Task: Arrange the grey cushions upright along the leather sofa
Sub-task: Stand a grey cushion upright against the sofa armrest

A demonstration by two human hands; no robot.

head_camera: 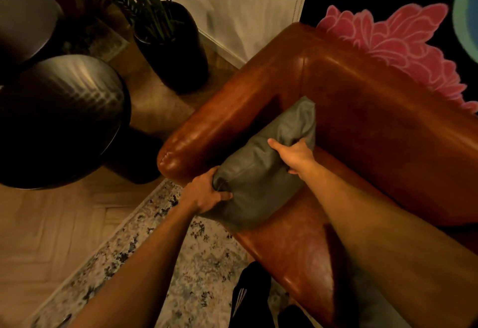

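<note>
Nearest me, my left hand (207, 194) is closed tight around the near-left corner of the grey cushion (261, 169), fingers dug into the leather so it puckers there. A little farther, my right hand (294, 155) clamps the cushion's upper edge, thumb on the near face and fingers wrapped over the far side. The cushion stands on edge in the sofa (362, 110) corner, beside the left armrest (219, 123), its near corner hanging past the seat front. I judge the risk is that if I let go now it tips forward off the seat onto the rug (165, 250), since I can't tell whether it leans on anything. I count one cushion, two hands, one sofa, one rug, two dark round tables (59, 118) and one potted plant (168, 40) at far left.
</note>
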